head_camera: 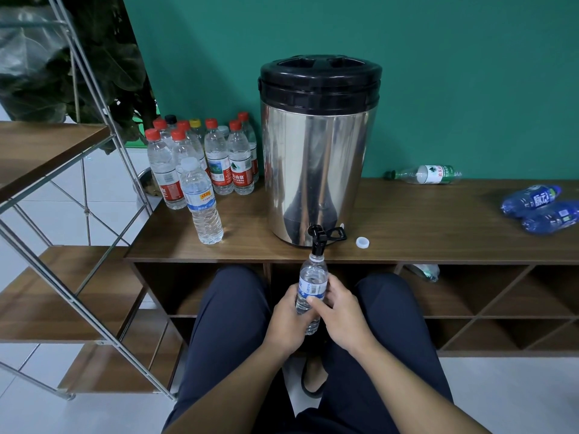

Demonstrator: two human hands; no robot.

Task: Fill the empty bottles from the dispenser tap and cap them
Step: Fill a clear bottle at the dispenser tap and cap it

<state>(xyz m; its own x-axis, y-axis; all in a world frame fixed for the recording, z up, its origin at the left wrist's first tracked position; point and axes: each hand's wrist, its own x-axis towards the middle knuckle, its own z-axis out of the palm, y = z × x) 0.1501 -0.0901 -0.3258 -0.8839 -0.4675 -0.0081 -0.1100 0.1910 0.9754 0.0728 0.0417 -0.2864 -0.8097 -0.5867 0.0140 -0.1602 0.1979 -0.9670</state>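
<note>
A steel dispenser (316, 158) with a black lid stands on the wooden cabinet top (407, 227). Its black tap (318, 238) juts over the front edge. Directly under the tap I hold an uncapped clear bottle (311, 285) with a blue-and-white label, mouth up against the spout. My left hand (289, 321) grips its lower body from the left, and my right hand (340, 311) grips it from the right, thumb across the label. A loose white cap (362, 242) lies on the top, right of the tap.
Several capped bottles (203, 151) cluster left of the dispenser, one white-capped bottle (202, 202) in front. A green-capped bottle (426, 174) and two blue bottles (542, 208) lie at the right. A metal-framed shelf (62, 189) stands at the left. My knees sit against the cabinet's open compartments.
</note>
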